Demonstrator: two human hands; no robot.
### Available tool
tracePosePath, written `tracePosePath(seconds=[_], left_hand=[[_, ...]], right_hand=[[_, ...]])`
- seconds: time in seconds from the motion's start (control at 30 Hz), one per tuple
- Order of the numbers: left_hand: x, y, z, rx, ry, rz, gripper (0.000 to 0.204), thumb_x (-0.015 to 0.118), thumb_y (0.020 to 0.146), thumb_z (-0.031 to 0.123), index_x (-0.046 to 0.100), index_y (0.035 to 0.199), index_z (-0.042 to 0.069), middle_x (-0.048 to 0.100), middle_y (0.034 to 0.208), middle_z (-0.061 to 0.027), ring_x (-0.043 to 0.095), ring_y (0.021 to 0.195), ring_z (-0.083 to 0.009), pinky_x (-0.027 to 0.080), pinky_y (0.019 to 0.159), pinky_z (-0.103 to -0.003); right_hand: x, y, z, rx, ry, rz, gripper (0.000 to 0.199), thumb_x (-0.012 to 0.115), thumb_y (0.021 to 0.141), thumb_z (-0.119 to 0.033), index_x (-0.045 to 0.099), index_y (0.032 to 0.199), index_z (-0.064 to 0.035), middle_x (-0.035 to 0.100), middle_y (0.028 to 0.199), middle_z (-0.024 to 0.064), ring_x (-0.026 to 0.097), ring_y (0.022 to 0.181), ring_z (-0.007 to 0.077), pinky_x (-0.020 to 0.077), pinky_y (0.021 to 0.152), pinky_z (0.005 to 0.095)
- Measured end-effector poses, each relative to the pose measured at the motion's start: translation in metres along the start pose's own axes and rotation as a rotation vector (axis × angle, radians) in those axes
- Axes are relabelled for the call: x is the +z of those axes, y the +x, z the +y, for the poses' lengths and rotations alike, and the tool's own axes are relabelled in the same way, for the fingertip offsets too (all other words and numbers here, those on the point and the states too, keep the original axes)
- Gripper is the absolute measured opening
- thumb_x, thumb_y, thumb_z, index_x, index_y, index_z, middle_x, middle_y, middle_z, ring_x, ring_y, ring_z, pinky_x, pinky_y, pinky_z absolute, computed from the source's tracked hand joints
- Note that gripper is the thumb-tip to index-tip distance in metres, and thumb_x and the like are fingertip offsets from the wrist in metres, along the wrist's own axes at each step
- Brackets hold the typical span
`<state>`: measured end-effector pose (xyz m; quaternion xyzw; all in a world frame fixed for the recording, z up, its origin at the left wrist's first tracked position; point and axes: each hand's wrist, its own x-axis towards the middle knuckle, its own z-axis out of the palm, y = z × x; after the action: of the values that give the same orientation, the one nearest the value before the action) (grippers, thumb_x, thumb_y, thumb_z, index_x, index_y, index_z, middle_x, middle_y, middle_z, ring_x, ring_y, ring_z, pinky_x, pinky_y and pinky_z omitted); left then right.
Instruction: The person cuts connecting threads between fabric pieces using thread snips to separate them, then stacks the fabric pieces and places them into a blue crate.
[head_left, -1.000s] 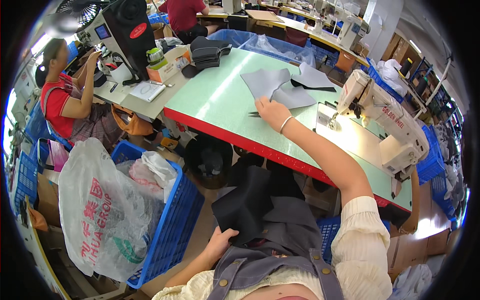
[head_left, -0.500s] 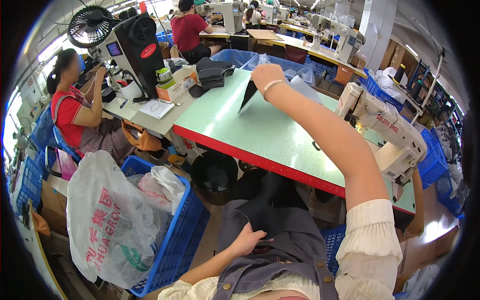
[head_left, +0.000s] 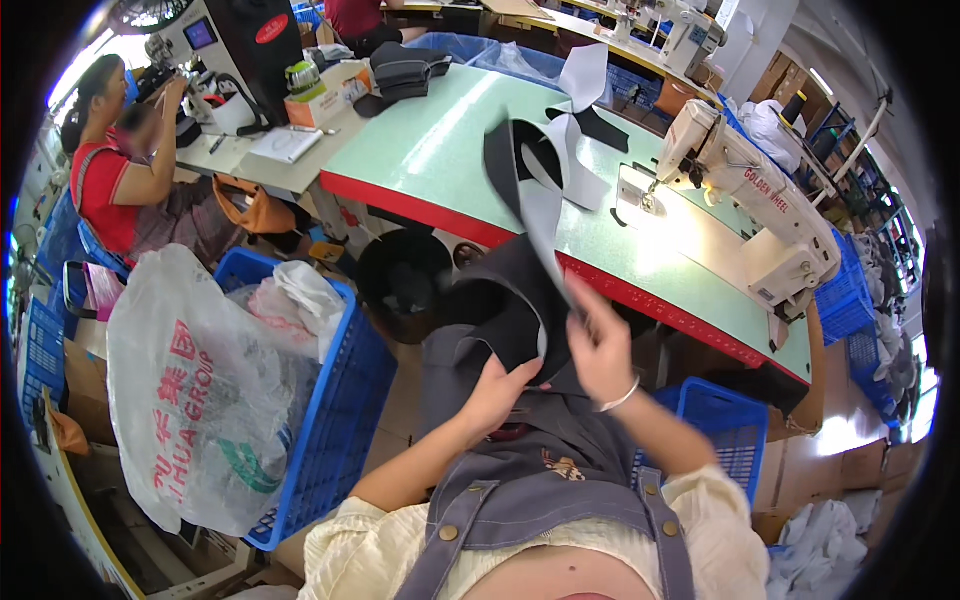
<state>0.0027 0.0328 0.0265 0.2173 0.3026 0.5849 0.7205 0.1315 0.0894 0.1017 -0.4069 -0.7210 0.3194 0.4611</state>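
Observation:
My left hand (head_left: 498, 398) is closed on the edge of a curved black fabric piece (head_left: 505, 335) with a pale edge, above my lap. Just right of it, my right hand (head_left: 602, 348), smeared by motion, is pinched on the lower end of a black-and-grey fabric strip (head_left: 540, 215). This strip rises over the table's red front edge and curls at its top. Behind it, light grey fabric pieces (head_left: 583, 78) with black parts stand and lie on the green tabletop (head_left: 430, 150). To their right is a white sewing machine (head_left: 760, 195), its lamp lit.
At my left, a blue crate (head_left: 330, 440) holds a large clear plastic bag (head_left: 210, 390). A black bin (head_left: 405, 285) stands under the table. Dark folded fabric (head_left: 408, 72) is stacked at the far left corner. A co-worker (head_left: 120, 170) sits at the left; another blue crate (head_left: 715, 425) is at my right.
My right hand has come from the far side of the tabletop down beside my left hand, bringing the fabric strip over the front edge. My left hand still holds its black piece.

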Motion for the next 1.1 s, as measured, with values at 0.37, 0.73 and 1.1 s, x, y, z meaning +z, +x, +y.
tracePosePath(seconds=[0.37, 0.73, 1.1], left_hand=[[0.016, 0.001, -0.004, -0.117, 0.354, -0.213, 0.049, 0.058, 0.078, 0.003, 0.037, 0.122, 0.002, 0.052, 0.099, -0.0072, 0.055, 0.083, -0.0124, 0.046, 0.070, -0.025], [0.004, 0.008, -0.032, 0.209, 0.855, 0.139, 0.041, 0.045, 0.073, -0.003, 0.049, 0.114, -0.008, 0.059, 0.105, -0.0213, 0.053, 0.104, -0.0276, 0.039, 0.091, -0.031], [-0.017, 0.017, -0.023, 0.097, 0.326, 0.138, 0.052, 0.041, 0.069, -0.011, 0.046, 0.121, -0.008, 0.054, 0.118, -0.0118, 0.053, 0.106, -0.0210, 0.039, 0.094, -0.029]], right_hand=[[-0.003, -0.072, 0.038, 0.444, 0.341, -0.038, 0.053, 0.049, 0.078, 0.012, 0.036, 0.129, 0.0044, 0.053, 0.113, 0.0119, 0.058, 0.077, 0.0104, 0.0461, 0.055, 0.0186], [-0.025, -0.039, 0.060, -0.087, -0.226, 0.466, 0.052, 0.061, 0.067, 0.007, 0.051, 0.117, -0.0009, 0.052, 0.066, 0.0048, 0.047, 0.050, 0.0099, 0.0405, 0.049, 0.0238], [-0.077, -0.101, 0.122, 0.717, 0.094, -0.287, 0.020, 0.060, 0.083, -0.013, 0.063, 0.073, 0.0036, 0.061, 0.056, 0.0067, 0.057, 0.055, 0.0092, 0.0423, 0.051, 0.0232]])
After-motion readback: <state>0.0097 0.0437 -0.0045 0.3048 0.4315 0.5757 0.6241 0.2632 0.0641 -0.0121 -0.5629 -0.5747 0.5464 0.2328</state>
